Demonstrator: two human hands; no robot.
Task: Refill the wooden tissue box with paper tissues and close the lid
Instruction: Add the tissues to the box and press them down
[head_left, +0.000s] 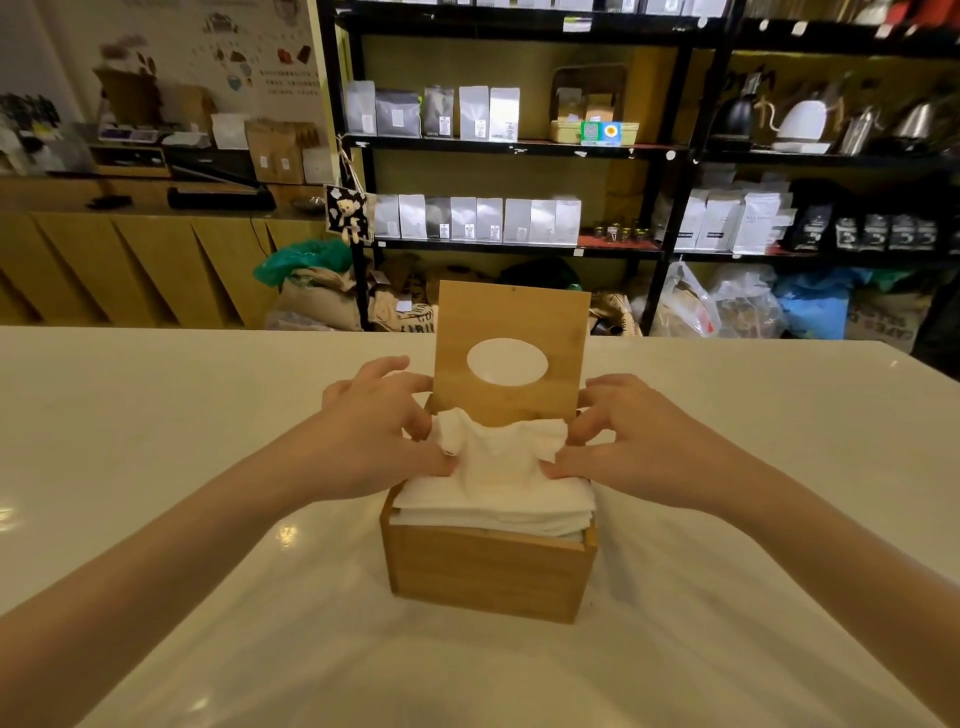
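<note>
Two bare forearms reach in from the lower corners across the broad white table (156, 415), converging on the middle, where the wooden tissue box (491, 574) sits square on the glossy top. Behind it, black shelving (675, 150) carries rows of pale pouches, and kettles off to the right. The box's lid (511, 353) stands upright at the back edge, hinged open, its oval cutout showing pale table through it. Inside, a stack of white paper tissues (493, 499) fills the box and rises above the rim, the top sheet bunched and crumpled in the centre. Left hand (374, 431) comes in palm-down, wrist straight, fingers curled with thumb and fingertips pinching the bunched tissue at its left side. Right hand (639, 441) mirrors it, fingers bent, thumb tip pressed low against the tissue's right edge, forefinger closing on the crumple from above. Both hands are partly closed, each gripping the top sheet just in front of the raised lid.
</note>
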